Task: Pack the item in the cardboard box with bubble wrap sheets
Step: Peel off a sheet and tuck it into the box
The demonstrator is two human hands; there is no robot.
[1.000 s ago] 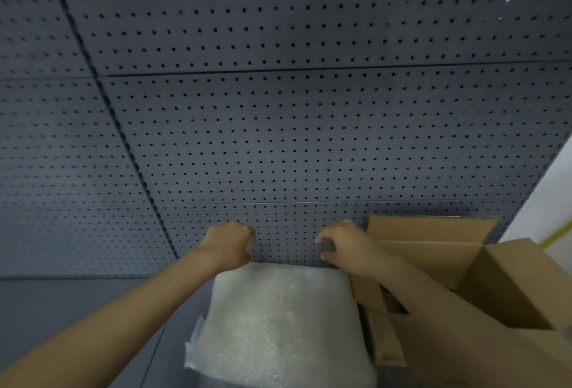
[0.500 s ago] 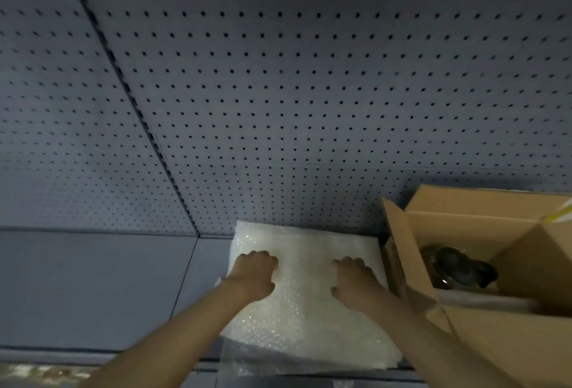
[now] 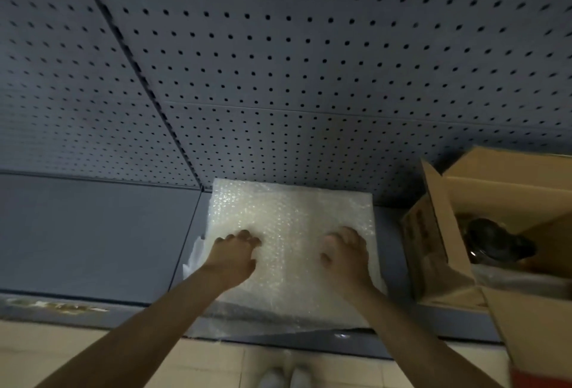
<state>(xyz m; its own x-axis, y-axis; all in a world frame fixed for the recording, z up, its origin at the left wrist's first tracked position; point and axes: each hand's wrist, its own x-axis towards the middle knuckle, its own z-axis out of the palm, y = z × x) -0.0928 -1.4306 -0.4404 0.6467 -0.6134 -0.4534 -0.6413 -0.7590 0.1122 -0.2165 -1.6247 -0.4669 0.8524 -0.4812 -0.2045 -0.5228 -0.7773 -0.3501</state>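
Though apart, hands [image 3: 231, 256] [image 3: 347, 256] on bubble wrap [image 3: 291, 208].

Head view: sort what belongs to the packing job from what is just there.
Job: bubble wrap sheets, under left hand and right hand; cardboard box; dark item inside it.
Just there: pegboard wall; shelf; floor.

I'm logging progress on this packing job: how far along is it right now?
Done: a dark item already sits inside the open cardboard box. In hand: the left hand and right hand rest on the stack of bubble wrap sheets on the shelf, fingers curled at the top sheet. Left: lifting a sheet, padding the item, closing the flaps.
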